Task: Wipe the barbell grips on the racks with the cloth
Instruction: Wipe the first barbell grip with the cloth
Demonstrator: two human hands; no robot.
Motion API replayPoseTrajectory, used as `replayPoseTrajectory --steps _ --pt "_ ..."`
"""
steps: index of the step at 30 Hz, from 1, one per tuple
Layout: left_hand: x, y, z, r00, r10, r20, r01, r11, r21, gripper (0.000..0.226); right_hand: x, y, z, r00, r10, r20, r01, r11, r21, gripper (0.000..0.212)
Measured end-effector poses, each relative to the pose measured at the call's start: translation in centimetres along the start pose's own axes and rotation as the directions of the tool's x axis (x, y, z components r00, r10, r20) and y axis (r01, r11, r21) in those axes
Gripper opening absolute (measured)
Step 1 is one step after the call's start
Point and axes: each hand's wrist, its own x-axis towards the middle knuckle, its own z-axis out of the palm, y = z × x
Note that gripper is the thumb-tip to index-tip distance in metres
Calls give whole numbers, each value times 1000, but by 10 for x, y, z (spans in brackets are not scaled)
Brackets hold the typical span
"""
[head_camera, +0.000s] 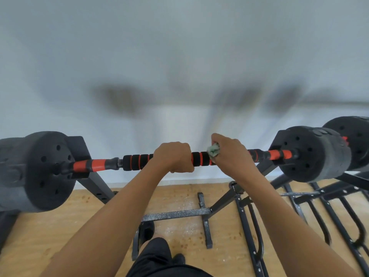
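Observation:
A barbell with a black and orange foam grip lies across a black rack, level in front of me. My left hand grips the middle of the bar with fingers curled round it. Just to its right, my right hand holds a bunched pale green cloth wrapped against the grip. Black weight plates sit at the left end and the right end of the bar.
The rack's black uprights and speckled base bar stand on the wooden floor below. A second rack's frames and another plate lie to the right. A white wall is close behind.

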Motion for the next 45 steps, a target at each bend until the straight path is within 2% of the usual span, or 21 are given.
replayPoseTrajectory --steps 4,7,11,13,14,16,17,20,22,25,29,33,38,41,43,45 --pt "0 2 -1 1000 -18 -10 17 999 -44 15 -10 8 2 1000 -8 -5 8 999 40 21" --pt "-2 4 3 996 -25 -91 25 1000 -1 12 1 -1 7 999 -24 -45 23 999 -28 20" --pt "-5 2 9 981 5 -191 4 999 45 14 27 -17 10 1000 16 13 -15 993 -118 20" --pt "-7 0 13 975 31 -221 -16 997 69 15 34 -17 7 998 27 60 -23 998 -65 12" --pt "-8 -1 14 974 54 -219 -38 996 81 15 33 -15 4 997 35 73 -36 999 15 9" --pt "-7 -6 11 985 113 -127 -108 993 43 34 23 -7 -7 996 61 67 -74 972 222 11" --pt "-7 -9 6 989 137 -48 -138 990 -28 47 17 -2 -13 996 74 53 -87 950 298 14" --pt "-7 -11 -10 979 174 107 -144 959 -245 66 -2 13 -25 994 111 -4 -101 920 378 13" --pt "-4 -5 -15 970 162 182 -107 954 -279 62 -13 21 -28 991 133 -16 -117 915 386 8" --pt "5 5 -11 956 125 267 -46 958 -281 37 -26 28 -27 988 157 -6 -142 905 402 8" --pt "5 6 -3 988 91 124 -71 985 -157 23 -45 28 -27 976 217 8 -177 773 609 23" --pt "2 6 1 993 117 8 -115 988 -98 16 -61 24 -25 964 263 -32 -161 679 717 32" --pt "-2 5 0 993 120 14 -117 985 -130 15 -64 20 -27 941 336 -34 -208 656 726 18" --pt "-5 8 3 994 92 -50 -96 992 -77 15 -61 16 -36 945 326 -1 -210 611 763 15" --pt "-6 10 7 989 95 -118 -96 995 0 15 -54 14 -40 955 289 -66 -149 661 736 13" --pt "-8 11 10 979 110 -174 -101 993 57 16 -41 12 -40 953 193 -234 -32 831 555 11"
